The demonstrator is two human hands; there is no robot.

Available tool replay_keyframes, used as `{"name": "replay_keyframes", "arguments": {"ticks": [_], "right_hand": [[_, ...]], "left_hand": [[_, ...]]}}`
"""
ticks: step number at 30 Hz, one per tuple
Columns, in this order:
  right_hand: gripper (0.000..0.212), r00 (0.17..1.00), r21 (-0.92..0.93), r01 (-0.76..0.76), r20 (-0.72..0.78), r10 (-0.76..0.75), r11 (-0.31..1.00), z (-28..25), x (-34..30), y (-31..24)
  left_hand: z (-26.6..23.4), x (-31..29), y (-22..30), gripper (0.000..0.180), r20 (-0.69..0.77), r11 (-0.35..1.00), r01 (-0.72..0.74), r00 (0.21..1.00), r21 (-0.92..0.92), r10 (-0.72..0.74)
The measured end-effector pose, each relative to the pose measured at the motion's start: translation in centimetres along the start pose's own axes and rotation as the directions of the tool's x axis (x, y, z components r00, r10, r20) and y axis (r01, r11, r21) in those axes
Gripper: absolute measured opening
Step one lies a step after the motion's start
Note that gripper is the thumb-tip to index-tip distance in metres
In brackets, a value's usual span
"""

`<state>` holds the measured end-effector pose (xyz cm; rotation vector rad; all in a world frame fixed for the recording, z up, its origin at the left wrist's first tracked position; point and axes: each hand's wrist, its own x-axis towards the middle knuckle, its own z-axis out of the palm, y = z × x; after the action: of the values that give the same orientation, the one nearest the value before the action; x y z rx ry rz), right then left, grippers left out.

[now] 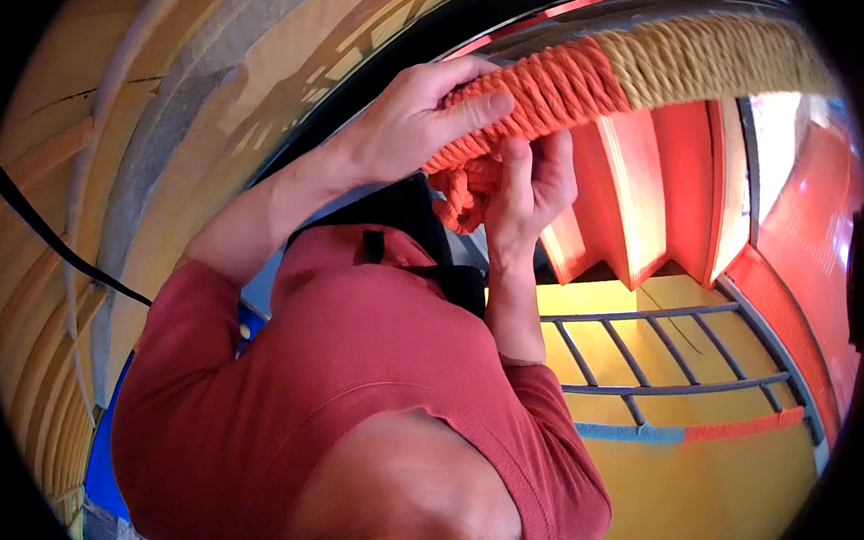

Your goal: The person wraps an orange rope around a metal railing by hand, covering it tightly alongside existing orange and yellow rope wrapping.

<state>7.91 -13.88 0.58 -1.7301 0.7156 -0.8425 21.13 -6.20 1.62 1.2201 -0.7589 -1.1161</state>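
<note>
Both hands meet the lower-left end of an orange rope wrap (577, 80) at the upper centre of the frame.
The wrap's long axis climbs from the centre toward the upper right, where a tan rope wrap (720, 61) carries on the same curve. The left hand (409, 122) grasps the orange turns from the left, thumb laid across their front. The right hand (537, 193) comes from below, fingers curled up against the underside; whether they pinch a strand, I cannot tell. A loose orange rope bundle (463, 197) hangs under the wrap, just left of the right hand, the nearer one.
</note>
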Motion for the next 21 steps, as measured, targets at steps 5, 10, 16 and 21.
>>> {"name": "replay_keyframes", "arguments": {"ticks": [5, 10, 16, 21], "right_hand": [[0.061, 0.998, 0.004, -0.063, 0.004, 0.063, 0.998, -0.7, 1.9, -1.9], [0.067, 1.0, -0.191, 0.019, 0.004, -0.018, 0.981, -0.5, 3.7, -1.8], [0.054, 0.99, -0.072, -0.057, 0.122, 0.066, 0.996, -1.4, 2.9, -2.3], [0.051, 0.977, -0.148, -0.154, 0.122, 0.173, 0.977, -1.7, 2.1, -3.0]], "left_hand": [[0.6, 2.2, 0.8, 0.055, -0.05, 0.932, -0.104, 0.99, 0.347, 0.129], [1.3, 2.4, 1.5, 0.057, -0.087, 0.912, -0.043, 0.992, 0.408, 0.086], [1.6, 1.6, 2.8, 0.053, -0.059, 0.972, -0.001, 0.998, 0.235, 0.015], [1.1, 1.8, 2.0, 0.055, 0.0, 0.941, -0.01, 1.0, 0.337, 0.011]]}}
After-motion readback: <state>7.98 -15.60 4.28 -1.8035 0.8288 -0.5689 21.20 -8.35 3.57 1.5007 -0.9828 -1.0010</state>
